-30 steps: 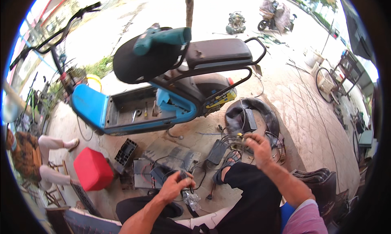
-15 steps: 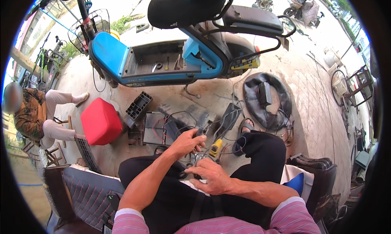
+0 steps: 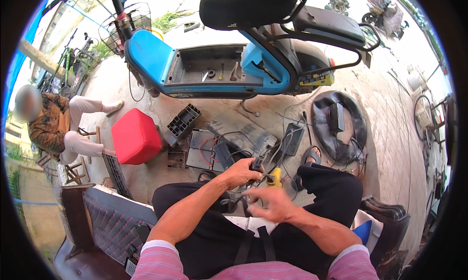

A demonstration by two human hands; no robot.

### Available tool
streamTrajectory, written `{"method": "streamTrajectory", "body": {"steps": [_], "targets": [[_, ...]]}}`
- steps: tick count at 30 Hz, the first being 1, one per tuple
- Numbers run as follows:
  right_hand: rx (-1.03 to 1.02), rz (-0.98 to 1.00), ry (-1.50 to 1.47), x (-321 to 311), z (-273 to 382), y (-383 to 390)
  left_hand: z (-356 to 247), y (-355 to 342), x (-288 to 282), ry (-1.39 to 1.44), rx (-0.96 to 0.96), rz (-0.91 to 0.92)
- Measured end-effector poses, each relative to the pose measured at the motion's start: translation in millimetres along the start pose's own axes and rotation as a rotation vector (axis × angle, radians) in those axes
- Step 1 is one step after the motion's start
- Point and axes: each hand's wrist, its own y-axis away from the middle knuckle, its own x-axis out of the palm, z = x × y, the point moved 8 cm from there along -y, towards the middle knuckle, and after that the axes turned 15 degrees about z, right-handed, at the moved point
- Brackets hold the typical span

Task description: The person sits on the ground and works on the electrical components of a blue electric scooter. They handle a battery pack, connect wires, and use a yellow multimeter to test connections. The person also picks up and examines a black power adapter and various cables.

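Note:
My left hand (image 3: 242,173) is closed around a black plug-like piece (image 3: 257,164) with cables running by it, above the gap between my knees. My right hand (image 3: 274,203) is just to the right and nearer to me, blurred, with thumb and fingers apart and nothing visible between them. Beyond its fingertips is a yellow-handled tool (image 3: 274,177), whose exact kind is unclear. Dark wires and small metal parts (image 3: 247,187) lie between the two hands, partly covered by the fingers.
A blue electric scooter (image 3: 209,90) with an open floor compartment stands ahead. Left are a red stool (image 3: 136,136), a black crate (image 3: 184,120) and a seated person (image 3: 48,129). A battery (image 3: 199,150) and a black box (image 3: 293,139) lie on the ground; an inner tube (image 3: 361,129) lies right.
The surroundings have shifted rightward in the picture. My left hand now shows the black piece more plainly in its grip. My right hand has drawn away from the metal parts, fingers opening.

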Motion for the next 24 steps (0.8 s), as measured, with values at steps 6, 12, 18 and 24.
{"method": "streamTrajectory", "body": {"steps": [6,12,18,24], "targets": [[0.43,-0.699,-0.377,-86,-145,49,-16,-3,4,0.235,0.082,0.029],[0.676,-0.416,-0.869,-34,-195,40,-26,0,4,0.319,0.171,0.039],[0.548,-0.261,-1.116,-15,-174,16,-28,5,12,0.397,0.18,0.095],[0.591,-0.411,-1.016,-39,-169,24,-37,20,-15,0.125,0.185,-0.08]]}}
